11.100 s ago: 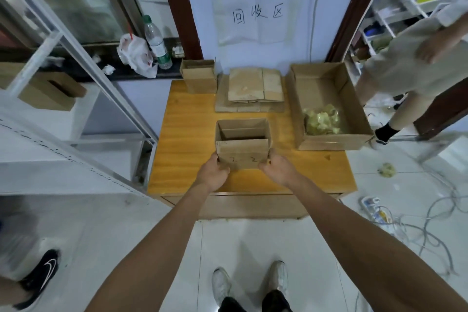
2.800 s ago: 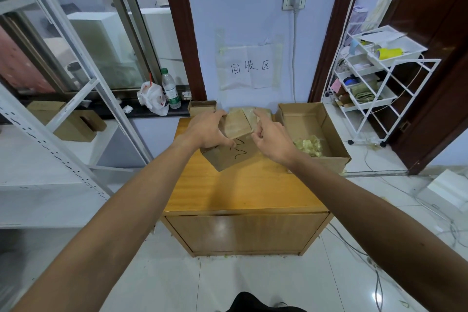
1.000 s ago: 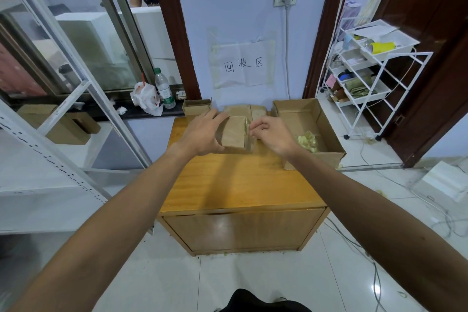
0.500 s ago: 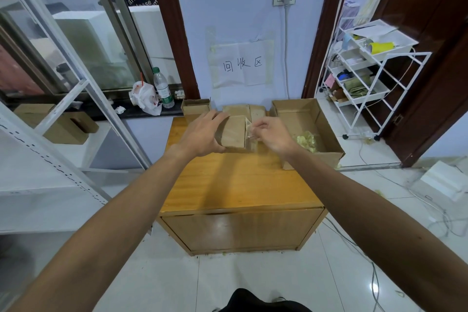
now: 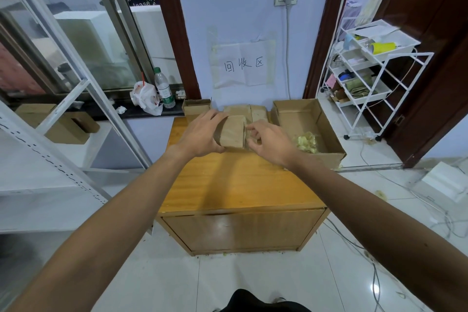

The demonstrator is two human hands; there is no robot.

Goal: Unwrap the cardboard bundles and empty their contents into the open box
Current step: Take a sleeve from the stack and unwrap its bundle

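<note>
A cardboard bundle (image 5: 231, 132) is held over the back part of the wooden surface (image 5: 238, 180), the left grip (image 5: 202, 135) being clamped round its left side. The right grip (image 5: 268, 143) is closed in a pinch at the bundle's right edge — whether cardboard or clear wrapping is caught there cannot be told. Just to the right the open box (image 5: 298, 119) is seen on the surface with a heap of yellow-green pieces (image 5: 307, 142) in its near part — flattened cardboard (image 5: 244, 109) and a small box (image 5: 196, 106) are set behind the grips.
</note>
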